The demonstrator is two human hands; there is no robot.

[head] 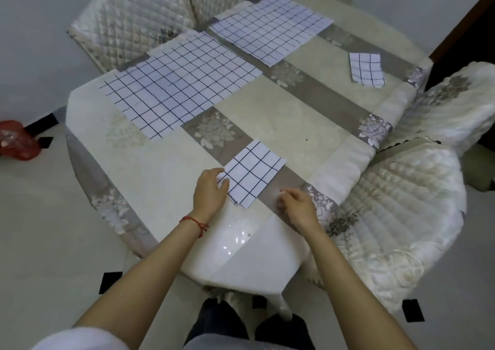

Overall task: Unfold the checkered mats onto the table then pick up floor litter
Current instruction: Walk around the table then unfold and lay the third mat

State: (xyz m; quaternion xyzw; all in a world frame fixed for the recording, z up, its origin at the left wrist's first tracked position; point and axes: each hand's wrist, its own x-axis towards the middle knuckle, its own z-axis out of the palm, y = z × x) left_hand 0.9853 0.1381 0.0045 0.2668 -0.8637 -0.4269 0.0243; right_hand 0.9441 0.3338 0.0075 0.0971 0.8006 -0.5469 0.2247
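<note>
Two white checkered mats lie unfolded on the table [308, 113]: one at the left [176, 84], one at the far middle [270, 29]. A folded checkered mat [366, 69] rests at the far right. Another folded mat [253, 172] lies near the front edge. My left hand [210, 191] pinches the near left corner of this mat, thumb on top. My right hand [296, 206] hovers just right of it, fingers loosely curled, holding nothing.
Quilted cream chairs stand at the back left [128, 22] and at the right [396, 210]. A red plastic bag [16, 140] lies on the pale floor at the left. Black tape marks [109, 282] dot the floor.
</note>
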